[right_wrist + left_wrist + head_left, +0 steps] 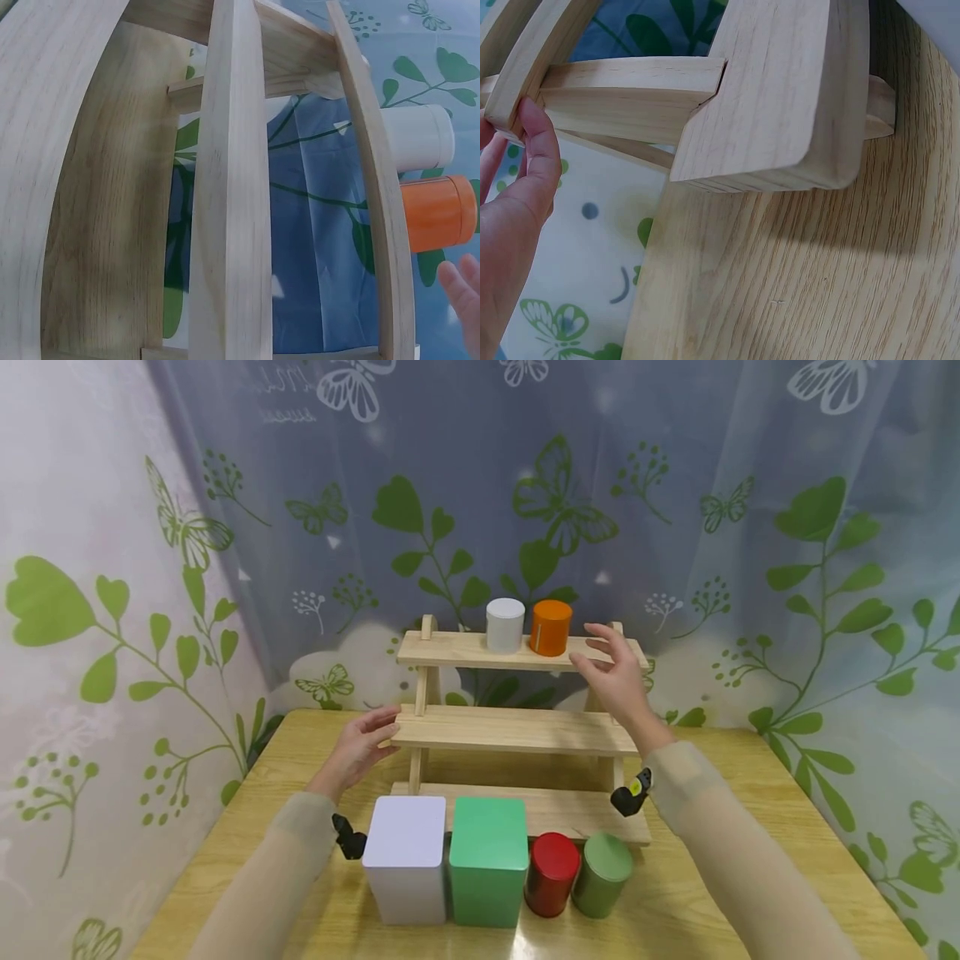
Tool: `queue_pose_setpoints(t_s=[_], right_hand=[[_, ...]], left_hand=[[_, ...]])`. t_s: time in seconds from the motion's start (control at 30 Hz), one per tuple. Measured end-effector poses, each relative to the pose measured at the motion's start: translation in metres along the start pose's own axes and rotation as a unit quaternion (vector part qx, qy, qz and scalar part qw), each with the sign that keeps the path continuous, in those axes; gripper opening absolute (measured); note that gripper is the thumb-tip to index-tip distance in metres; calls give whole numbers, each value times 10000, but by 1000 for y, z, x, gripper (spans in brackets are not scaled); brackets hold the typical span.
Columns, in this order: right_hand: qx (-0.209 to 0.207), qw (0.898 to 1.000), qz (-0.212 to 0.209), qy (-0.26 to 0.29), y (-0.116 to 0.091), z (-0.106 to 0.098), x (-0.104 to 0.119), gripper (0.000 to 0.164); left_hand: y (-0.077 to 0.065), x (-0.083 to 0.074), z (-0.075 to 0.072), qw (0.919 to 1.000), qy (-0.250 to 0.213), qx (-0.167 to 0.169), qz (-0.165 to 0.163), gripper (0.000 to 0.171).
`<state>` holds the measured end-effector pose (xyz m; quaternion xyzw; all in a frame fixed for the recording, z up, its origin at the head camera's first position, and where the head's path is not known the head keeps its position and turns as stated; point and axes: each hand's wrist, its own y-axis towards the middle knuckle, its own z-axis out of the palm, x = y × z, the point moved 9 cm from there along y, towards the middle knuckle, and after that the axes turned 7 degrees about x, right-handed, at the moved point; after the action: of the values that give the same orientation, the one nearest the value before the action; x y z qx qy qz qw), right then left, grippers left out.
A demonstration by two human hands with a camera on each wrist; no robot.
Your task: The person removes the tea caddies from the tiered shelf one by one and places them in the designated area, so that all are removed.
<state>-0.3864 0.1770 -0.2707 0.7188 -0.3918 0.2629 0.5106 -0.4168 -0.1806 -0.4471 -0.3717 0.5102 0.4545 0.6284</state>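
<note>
A three-tier wooden display stand [517, 727] stands on the table. My left hand [358, 747] holds the left end of its middle board, and the left wrist view shows the fingers [540, 142] at that board's corner. On the top board sit a white canister [505, 627] and, to its right, an orange canister [551, 628], both upright. Just right of the orange one is my right hand [615, 672], fingers apart and holding nothing. Only the tips of its fingers [454, 281] show in the right wrist view, below the orange canister and apart from it.
In front of the stand are a white box [407, 852], a green box [489, 860], a red canister [552, 872] and a light green canister [602, 872], side by side on the wooden table [720, 877]. A patterned curtain [450, 460] hangs behind and at both sides.
</note>
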Motion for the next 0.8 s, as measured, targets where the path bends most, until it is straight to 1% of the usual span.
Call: queue_pose_setpoints(t_s=[0.1,0.27,0.4,0.5,0.63,0.8], right_hand=[[-21,10000,-7,58,7,0,-9,45],[-101,9997,219,-20,21,-1,-30,48],[-107,9996,267,-58,30,1,-35,51],[-140,9992,333,-149,34,3,-37,51],[-150,9985,416,-326,37,7,-41,51],[-210,9971,439,-591,44,10,-41,50]], left_hand=[[1,0,0,10000,-86,11,18,47],[7,5,-5,9998,-184,-14,55,47],[12,8,-12,9998,-110,-95,145,47],[13,11,-13,9998,-9,-93,163,48],[12,14,-12,9999,-25,-34,124,49],[2,3,-3,9999,101,60,102,48]])
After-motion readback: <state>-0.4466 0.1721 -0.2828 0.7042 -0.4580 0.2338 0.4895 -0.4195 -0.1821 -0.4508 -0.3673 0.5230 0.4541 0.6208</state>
